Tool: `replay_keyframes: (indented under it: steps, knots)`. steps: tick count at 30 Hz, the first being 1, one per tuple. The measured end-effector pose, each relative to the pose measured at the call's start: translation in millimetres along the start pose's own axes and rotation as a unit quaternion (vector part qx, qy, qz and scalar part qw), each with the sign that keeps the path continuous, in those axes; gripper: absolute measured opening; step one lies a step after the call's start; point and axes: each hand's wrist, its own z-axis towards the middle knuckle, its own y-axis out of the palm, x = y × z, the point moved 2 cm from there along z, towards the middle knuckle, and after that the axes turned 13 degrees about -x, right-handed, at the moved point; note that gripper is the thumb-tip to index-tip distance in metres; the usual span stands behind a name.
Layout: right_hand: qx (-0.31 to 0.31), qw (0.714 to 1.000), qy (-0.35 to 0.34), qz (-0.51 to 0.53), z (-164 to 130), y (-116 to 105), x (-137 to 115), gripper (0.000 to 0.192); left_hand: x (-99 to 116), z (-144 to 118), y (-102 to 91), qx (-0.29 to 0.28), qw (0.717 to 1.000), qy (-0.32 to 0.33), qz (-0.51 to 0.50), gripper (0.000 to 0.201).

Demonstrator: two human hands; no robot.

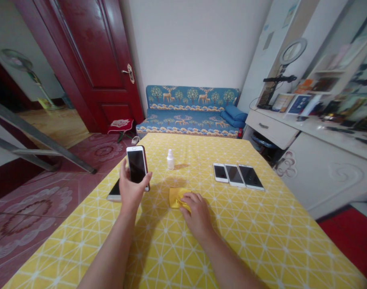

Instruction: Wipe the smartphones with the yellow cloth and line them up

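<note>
My left hand (131, 193) is closed around a white smartphone (136, 164), held upright above the table with its dark screen towards me. Below and behind that hand, another phone (114, 196) lies on the table, partly covered from view. My right hand (197, 214) rests on the table with its fingers closed on a yellow cloth (175, 198), whose left part lies spread out. A small white bottle (170, 160) stands upright beyond the cloth.
Three white phones (235, 176) lie side by side on the right of the table (171, 257), which has a yellow patterned cover. Behind it is a blue sofa (189, 116). A white dresser (330, 168) stands on the right, a red stool (120, 125) by the door.
</note>
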Motion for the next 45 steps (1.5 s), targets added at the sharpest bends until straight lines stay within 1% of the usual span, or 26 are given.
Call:
replay_keyframes:
  steps: [1, 2, 3, 5, 6, 8, 9, 10, 12, 13, 14, 15, 16, 19, 22, 24, 26, 27, 30, 33, 36, 38, 40, 42, 44, 45]
  knots:
    - [0.005, 1.0, 0.0, 0.005, 1, 0, 0, 0.024, 3, -3, 7.4, -0.028, 0.996, 0.002, -0.079, 0.084]
    - [0.009, 1.0, -0.002, 0.011, 1, 1, 0, 0.024, 5, -6, 15.7, -0.068, 0.985, -0.006, -0.155, 0.076]
    - [0.012, 1.0, -0.004, 0.021, 1, 1, 1, 0.024, 7, -10, 24.7, -0.119, 0.966, -0.02, -0.228, 0.068]
    - [0.028, 0.998, 0.003, 0.057, 1, 0, 3, 0.022, 11, -21, 42.0, -0.228, 0.908, -0.061, -0.347, 0.058]
    - [0.042, 0.995, 0.016, 0.09, 1, -1, 5, 0.019, 13, -27, 49.3, -0.27, 0.875, -0.085, -0.392, 0.056]
    - [0.091, 0.977, 0.062, 0.184, -1, -4, 12, 0.011, 15, -38, 60.6, -0.322, 0.817, -0.146, -0.455, 0.055]
    - [0.125, 0.958, 0.091, 0.242, -2, -6, 16, 0.011, 16, -42, 64.6, -0.333, 0.795, -0.182, -0.474, 0.053]
    - [0.16, 0.931, 0.119, 0.305, -3, -8, 21, 0.014, 16, -46, 67.8, -0.335, 0.776, -0.218, -0.488, 0.048]
    - [0.223, 0.866, 0.16, 0.417, -4, -11, 31, 0.017, 15, -50, 72.4, -0.323, 0.75, -0.282, -0.504, 0.033]
    - [0.246, 0.839, 0.171, 0.454, -4, -11, 35, 0.017, 14, -52, 74.1, -0.315, 0.742, -0.304, -0.509, 0.026]
    - [0.261, 0.82, 0.176, 0.477, -4, -11, 38, 0.017, 12, -53, 75.8, -0.311, 0.734, -0.317, -0.514, 0.022]
    - [0.271, 0.81, 0.177, 0.489, -3, -11, 41, 0.018, 11, -53, 77.4, -0.312, 0.728, -0.321, -0.52, 0.022]
    - [0.277, 0.808, 0.176, 0.489, -3, -10, 43, 0.019, 10, -53, 79.2, -0.316, 0.721, -0.32, -0.528, 0.025]
    - [0.29, 0.811, 0.17, 0.479, -3, -10, 45, 0.019, 5, -55, 84.6, -0.335, 0.693, -0.319, -0.553, 0.034]
    - [0.297, 0.823, 0.165, 0.456, -6, -13, 42, 0.019, 1, -56, 89.5, -0.361, 0.655, -0.345, -0.567, 0.036]
    - [0.286, 0.847, 0.159, 0.418, -8, -17, 36, 0.018, 2, -57, 91.8, -0.39, 0.626, -0.347, -0.578, 0.039]
    - [0.262, 0.884, 0.134, 0.364, -9, -21, 28, 0.017, 3, -58, 92.9, -0.412, 0.604, -0.338, -0.593, 0.042]
    - [0.247, 0.903, 0.112, 0.333, -9, -23, 23, 0.018, 4, -59, 93.1, -0.416, 0.597, -0.335, -0.599, 0.042]
    - [0.207, 0.951, 0.018, 0.229, -9, -23, 11, 0.018, 4, -60, 93.6, -0.408, 0.597, -0.342, -0.6, 0.043]
    - [0.174, 0.975, -0.05, 0.129, -10, -20, 2, 0.012, 3, -61, 94.0, -0.394, 0.609, -0.344, -0.597, 0.04]
    - [0.138, 0.984, -0.088, 0.071, -12, -16, -5, 0.016, 1, -60, 94.4, -0.373, 0.621, -0.337, -0.602, 0.036]
    - [0.115, 0.984, -0.122, 0.058, -14, -13, -10, 0.025, 0, -60, 95.3, -0.366, 0.623, -0.331, -0.607, 0.035]
    - [0.09, 0.98, -0.167, 0.054, -14, -11, -14, 0.035, -2, -60, 96.7, -0.376, 0.619, -0.319, -0.611, 0.035]
    - [0.071, 0.976, -0.201, 0.043, -13, -9, -16, 0.04, -3, -61, 97.9, -0.395, 0.611, -0.307, -0.613, 0.037]
    - [0.068, 0.976, -0.203, 0.026, -10, -6, -14, 0.042, -3, -61, 98.0, -0.393, 0.612, -0.307, -0.614, 0.035]
    - [0.074, 0.978, -0.192, 0.018, -9, -6, -12, 0.042, -3, -61, 97.6, -0.382, 0.621, -0.312, -0.609, 0.033]
